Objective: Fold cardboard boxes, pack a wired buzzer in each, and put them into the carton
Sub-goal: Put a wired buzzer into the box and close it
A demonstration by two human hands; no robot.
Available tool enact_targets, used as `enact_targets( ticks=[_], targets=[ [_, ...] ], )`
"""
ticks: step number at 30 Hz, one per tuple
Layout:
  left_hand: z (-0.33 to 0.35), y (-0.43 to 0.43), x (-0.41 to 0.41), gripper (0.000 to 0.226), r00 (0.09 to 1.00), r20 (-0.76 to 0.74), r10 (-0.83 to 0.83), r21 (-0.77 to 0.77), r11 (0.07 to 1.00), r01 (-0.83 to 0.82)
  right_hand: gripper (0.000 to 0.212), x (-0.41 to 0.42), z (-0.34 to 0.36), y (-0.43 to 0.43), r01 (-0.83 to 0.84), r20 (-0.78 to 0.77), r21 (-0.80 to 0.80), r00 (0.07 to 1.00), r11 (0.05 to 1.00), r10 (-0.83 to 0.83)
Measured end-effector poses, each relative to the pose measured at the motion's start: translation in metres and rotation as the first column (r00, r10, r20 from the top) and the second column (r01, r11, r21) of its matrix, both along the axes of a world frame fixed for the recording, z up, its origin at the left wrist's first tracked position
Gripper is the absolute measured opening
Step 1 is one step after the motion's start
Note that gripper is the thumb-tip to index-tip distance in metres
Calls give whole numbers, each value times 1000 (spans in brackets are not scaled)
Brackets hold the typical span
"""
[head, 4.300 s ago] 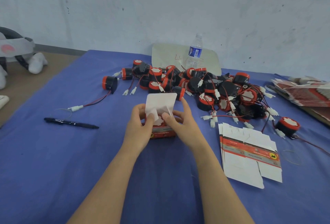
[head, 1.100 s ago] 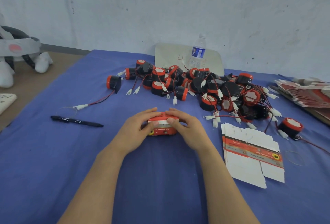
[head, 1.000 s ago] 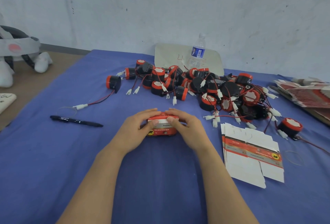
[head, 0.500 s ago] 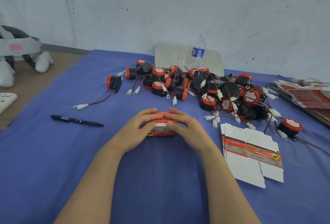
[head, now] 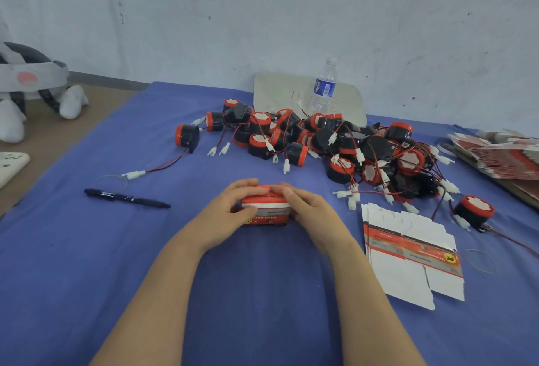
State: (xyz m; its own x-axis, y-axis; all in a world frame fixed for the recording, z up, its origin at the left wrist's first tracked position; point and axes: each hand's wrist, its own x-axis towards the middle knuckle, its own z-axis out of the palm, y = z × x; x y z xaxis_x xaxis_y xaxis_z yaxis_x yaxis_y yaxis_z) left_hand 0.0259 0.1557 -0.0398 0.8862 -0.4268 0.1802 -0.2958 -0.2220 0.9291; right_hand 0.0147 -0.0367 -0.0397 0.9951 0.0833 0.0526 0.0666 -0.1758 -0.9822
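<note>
Now the small red-and-white box (head: 267, 211) sits closed on the blue surface (head: 262, 292) at the centre of the frame. A few seconds ago its white flap stood up between the fingers; that flap is down, and over the last second the box has hardly shifted. The left hand (head: 230, 214) curls round its left end with the thumb on the printed front. The right hand (head: 309, 211) wraps the right end, fingers laid over the top edge, so both grip the box and press it shut.

That probably finishes this box, though its contents are hidden. What is likely left is moving it to the carton, which is not in view. Plenty of work remains: a tangled pile of wired buzzers (head: 320, 141) lies just beyond the hands, and flat box blanks (head: 408, 252) wait at lower right. A black pen (head: 125, 198) lies to the left.
</note>
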Motion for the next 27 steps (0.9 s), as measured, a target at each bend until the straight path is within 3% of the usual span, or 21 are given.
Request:
enact_targets(
  ticks=[3,10,14,20,27],
  targets=[
    [2,-3,-1,25,998,-49,26,-29,999,-27,22,3,-1,2,42,16,1,999,999,-42],
    [5,-6,-3,32,993,-121,-4,26,1000,7,31,3,1,1,35,-55,-35,998,999,-37],
    [5,-9,-4,48,980,-198,37,53,998,-27,36,0,3,2,43,-56,-58,997,997,-46],
    [5,-8,0,77,940,-332,81,-78,991,-113,38,-1,5,3,46,-71,-77,996,996,-52],
    [4,-9,4,70,918,-382,107,-34,991,-130,41,-2,6,4,45,-82,-92,995,995,-52]
  ],
)
